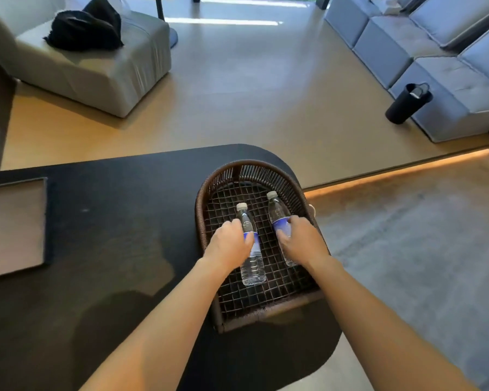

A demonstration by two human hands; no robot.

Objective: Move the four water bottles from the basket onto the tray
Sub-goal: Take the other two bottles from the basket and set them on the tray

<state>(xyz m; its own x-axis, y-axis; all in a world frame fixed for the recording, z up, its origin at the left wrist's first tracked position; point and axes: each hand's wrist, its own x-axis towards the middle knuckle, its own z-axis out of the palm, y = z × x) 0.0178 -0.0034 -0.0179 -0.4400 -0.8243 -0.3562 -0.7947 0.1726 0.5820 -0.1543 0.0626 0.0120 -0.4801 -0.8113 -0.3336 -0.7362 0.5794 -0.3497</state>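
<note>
Two clear water bottles with white caps and blue labels lie in a brown wicker basket (209,193) on the right end of a black table. My left hand (230,242) is wrapped around the middle of the left bottle (253,266). Over the label of the right bottle (277,211) my right hand (301,241) is closed. Both bottles rest on the basket's woven floor, caps pointing away from me. A flat rectangular tray (14,227) with a dark rim sits at the table's left edge, partly out of frame, with nothing visible on it.
The black table (110,221) has a rounded right end. Beyond it are a grey armchair (96,71) with a black bag, a grey sofa (449,66) at the right, and a black cylindrical container (408,104) on the floor.
</note>
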